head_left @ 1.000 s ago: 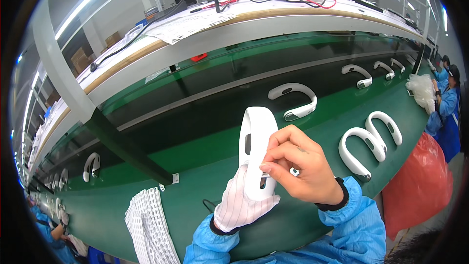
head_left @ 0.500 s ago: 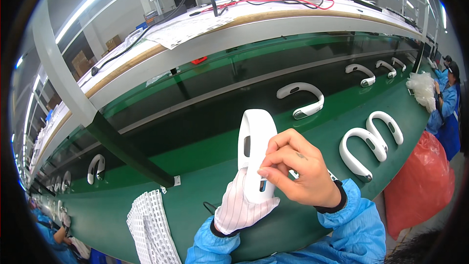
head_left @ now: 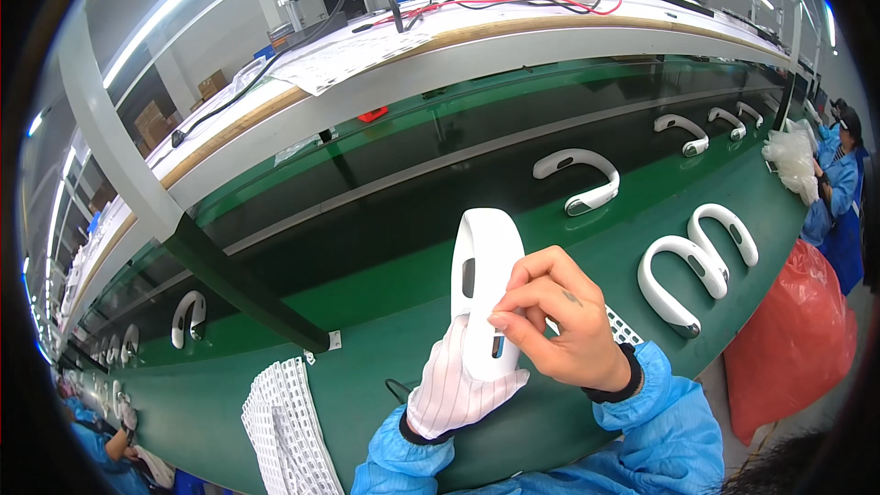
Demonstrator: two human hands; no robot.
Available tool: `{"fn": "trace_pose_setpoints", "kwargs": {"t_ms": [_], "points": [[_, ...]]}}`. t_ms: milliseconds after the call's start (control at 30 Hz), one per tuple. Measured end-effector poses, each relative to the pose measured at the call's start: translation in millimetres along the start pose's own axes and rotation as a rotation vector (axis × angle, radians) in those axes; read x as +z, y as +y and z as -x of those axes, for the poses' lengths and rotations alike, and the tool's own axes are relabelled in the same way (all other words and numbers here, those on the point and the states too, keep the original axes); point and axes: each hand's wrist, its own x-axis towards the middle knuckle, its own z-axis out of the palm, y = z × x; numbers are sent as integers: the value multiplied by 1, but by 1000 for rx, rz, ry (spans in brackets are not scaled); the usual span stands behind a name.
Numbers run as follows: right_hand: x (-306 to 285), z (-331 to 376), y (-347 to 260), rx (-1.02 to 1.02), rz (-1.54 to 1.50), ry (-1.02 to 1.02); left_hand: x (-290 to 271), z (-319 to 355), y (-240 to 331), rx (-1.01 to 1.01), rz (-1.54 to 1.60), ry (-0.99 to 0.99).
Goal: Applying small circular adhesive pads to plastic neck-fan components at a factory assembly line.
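My left hand (head_left: 458,383), in a white striped glove, wraps round the lower end of a white U-shaped neckband device (head_left: 495,261) and holds it upright above the green bench. The device has a dark oval window on its inner side and a small dark-blue slot near its lower end. My bare right hand (head_left: 561,316) is closed in a pinch against the device's face, just above that slot. Whatever lies between thumb and fingertip is too small to make out. Beside my right wrist, a white die-cut sheet (head_left: 621,325) is partly hidden.
Long white die-cut sheets (head_left: 286,426) lie on the left. Two neckband devices (head_left: 669,289) rest on the right; others, like this one (head_left: 596,188), sit along the dark belt. A post (head_left: 247,284) rises from the bench. A red bag (head_left: 793,339) stands right, near a co-worker (head_left: 839,160).
The neckband devices on the belt have shifted slightly to the right. My hands keep the same grip and pinch, with the held device almost in the same place.
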Motion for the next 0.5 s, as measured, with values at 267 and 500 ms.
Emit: {"fn": "trace_pose_setpoints", "kwargs": {"t_ms": [267,500], "points": [[12,4,6,57,-195,130,-5,2,-5,97,-221,-16],[8,7,20,253,-366,52,4,-1,-24,93,-162,-34]]}}
